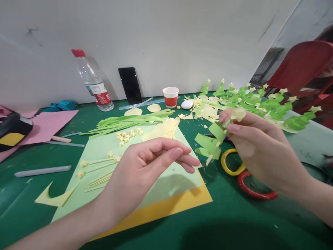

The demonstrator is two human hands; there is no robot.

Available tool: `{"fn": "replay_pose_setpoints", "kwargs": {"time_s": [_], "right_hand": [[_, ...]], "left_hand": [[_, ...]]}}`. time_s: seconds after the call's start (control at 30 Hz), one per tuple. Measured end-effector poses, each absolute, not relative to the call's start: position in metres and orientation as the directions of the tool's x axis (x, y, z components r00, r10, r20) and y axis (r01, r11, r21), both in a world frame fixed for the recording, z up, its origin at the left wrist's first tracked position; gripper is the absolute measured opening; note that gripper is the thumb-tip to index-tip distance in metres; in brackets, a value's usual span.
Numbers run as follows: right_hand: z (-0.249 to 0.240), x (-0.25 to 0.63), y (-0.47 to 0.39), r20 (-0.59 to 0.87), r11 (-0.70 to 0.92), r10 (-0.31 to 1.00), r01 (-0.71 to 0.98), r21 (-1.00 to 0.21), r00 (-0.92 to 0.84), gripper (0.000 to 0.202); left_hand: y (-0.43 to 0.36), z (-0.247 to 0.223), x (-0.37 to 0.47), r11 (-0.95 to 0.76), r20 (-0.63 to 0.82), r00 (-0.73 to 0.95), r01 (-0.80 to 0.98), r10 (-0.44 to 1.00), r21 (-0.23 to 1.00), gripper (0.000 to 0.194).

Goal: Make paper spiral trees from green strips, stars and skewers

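My right hand pinches a paper flower near its top: a thin stick wound with a folded green paper strip, with a pale yellow paper star at the upper end. My left hand hovers over the light green paper sheet, its fingers loosely stretched and nothing visible in them. Left of that wrist lie thin sticks, some tipped with stars. Loose paper stars are grouped behind it, beside pale yellow paper strips. Scissors with yellow and red handles rest below my right hand.
Green strips lie at mid-table. Finished paper flowers crowd the back right. Along the wall stand a water bottle, a phone and a paper cup. A tape measure sits on pink paper at left.
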State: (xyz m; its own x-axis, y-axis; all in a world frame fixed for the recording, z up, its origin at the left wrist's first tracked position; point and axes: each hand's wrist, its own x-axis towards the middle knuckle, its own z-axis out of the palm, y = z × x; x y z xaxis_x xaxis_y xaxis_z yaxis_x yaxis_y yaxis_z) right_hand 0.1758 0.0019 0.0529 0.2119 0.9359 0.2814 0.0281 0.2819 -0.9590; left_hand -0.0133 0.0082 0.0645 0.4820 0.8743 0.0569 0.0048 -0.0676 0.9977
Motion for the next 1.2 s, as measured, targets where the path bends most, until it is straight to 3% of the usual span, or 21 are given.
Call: {"fn": "replay_pose_setpoints", "kwargs": {"time_s": [0.13, 0.33, 0.6, 0.8, 1.03, 1.2], "right_hand": [[0.057, 0.180, 0.005, 0.257, 0.261, 0.931, 0.020, -0.965, 0.260, 0.008], [0.059, 0.184, 0.007, 0.220, 0.227, 0.935, 0.005, -0.974, 0.278, 0.005], [0.062, 0.186, 0.011, 0.201, 0.216, 0.934, -0.016, -0.976, 0.296, 0.008], [0.062, 0.188, 0.015, 0.187, 0.205, 0.937, -0.032, -0.978, 0.296, 0.010], [0.063, 0.191, 0.020, 0.158, 0.181, 0.930, -0.039, -0.983, 0.333, 0.017], [0.064, 0.195, 0.024, 0.126, 0.159, 0.919, -0.059, -0.985, 0.373, 0.005]], "left_hand": [[0.011, 0.063, -0.015, 0.003, -0.011, 0.453, 0.020, 0.891, 1.000, 0.010], [0.018, 0.063, -0.015, 0.025, -0.050, 0.425, 0.063, 0.904, 0.998, 0.017], [0.024, 0.055, -0.015, 0.197, -0.117, 0.464, -0.128, 0.878, 0.972, 0.010], [0.027, 0.053, -0.014, 0.327, -0.205, 0.502, -0.166, 0.840, 0.930, 0.016], [0.035, 0.048, -0.017, 0.335, -0.200, 0.508, -0.189, 0.837, 0.923, 0.043], [0.034, 0.051, -0.015, 0.365, -0.280, 0.410, -0.145, 0.868, 0.920, 0.034]]}}
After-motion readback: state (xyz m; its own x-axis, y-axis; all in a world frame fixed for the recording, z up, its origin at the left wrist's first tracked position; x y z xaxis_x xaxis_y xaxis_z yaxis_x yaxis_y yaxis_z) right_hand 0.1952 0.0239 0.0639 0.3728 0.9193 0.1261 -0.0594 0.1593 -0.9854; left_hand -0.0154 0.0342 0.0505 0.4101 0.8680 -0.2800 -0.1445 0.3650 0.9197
